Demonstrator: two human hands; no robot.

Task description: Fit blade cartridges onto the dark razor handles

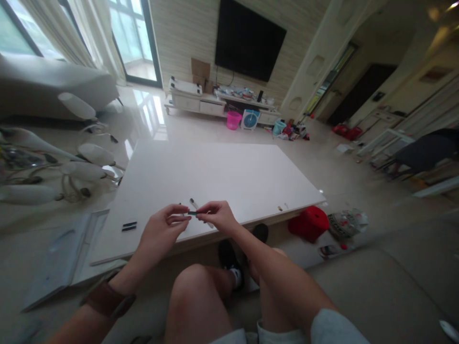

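Observation:
Over the front edge of the white tabletop (pixel 215 172), my two hands meet at a short dark stick-like piece (pixel 192 213). My right hand (pixel 219 217) pinches its right end between thumb and fingertips. The fingers of my left hand (pixel 168 227) close around its left end, and a pale bit shows between them. Its exact kind is too small to make out. Just behind the fingers lies a slim pale stick with a dark end (pixel 192 202), partly hidden by my right hand. Two short black pieces (pixel 129 226) lie side by side left of my left hand.
Small brownish bits (pixel 280 209) lie near the table's front right edge. A red stool (pixel 309 223) and a filled plastic bag (pixel 347 222) stand on the floor to the right. White lamp arms (pixel 71 167) crowd the left side. My knees are below the table edge.

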